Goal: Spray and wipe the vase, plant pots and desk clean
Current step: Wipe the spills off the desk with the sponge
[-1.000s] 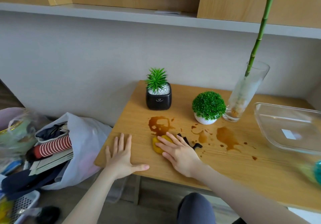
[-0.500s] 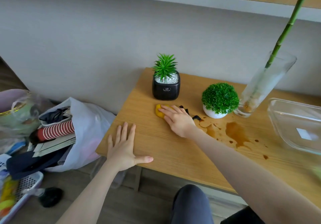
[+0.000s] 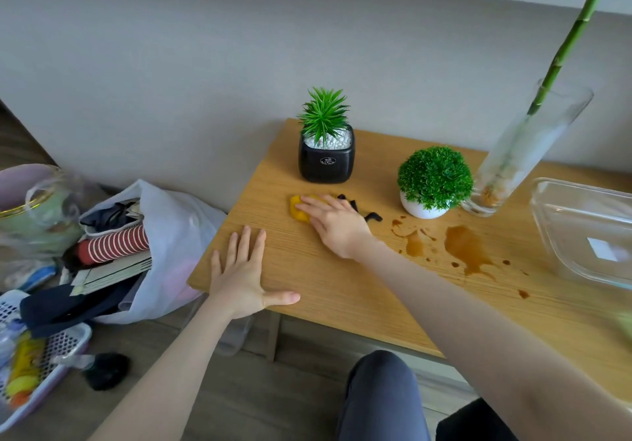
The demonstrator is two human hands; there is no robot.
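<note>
Desk [image 3: 342, 290], light wood, set against a grey wall. Right hand [image 3: 333, 223] lies flat on a yellow cloth [image 3: 297, 210], fingers straight and pressing it to the wood just in front of the black square pot [image 3: 326, 163]; nothing is gripped. A black strip [image 3: 371, 216] pokes out from under the hand on its right side; whether it belongs to the cloth I cannot tell. Left hand [image 3: 244, 274] rests palm down near the desk's front left corner, fingers spread and relaxed, thumb out to the right, holding nothing.

Black square pot carries a spiky green plant above white pebbles and stands near the back left of the desk. White round pot [image 3: 422, 208] with a ball of green foliage stands to its right, well apart. Glass vase [image 3: 523, 153] stands just right of the white pot, close beside it, with a green stalk [image 3: 578, 30] rising out of it toward the top edge of the view. Brown liquid stains [image 3: 466, 249] spread on the wood in front of the white pot and vase, right of the right hand, with small drops around them. Clear glass dish [image 3: 581, 232] sits at the right edge of the desk.

Floor left of the desk: white plastic bag [image 3: 178, 221] stuffed with cloth and paper, a perforated basket [image 3: 61, 344] and a dark-capped bottle [image 3: 102, 368] lying beside it.
</note>
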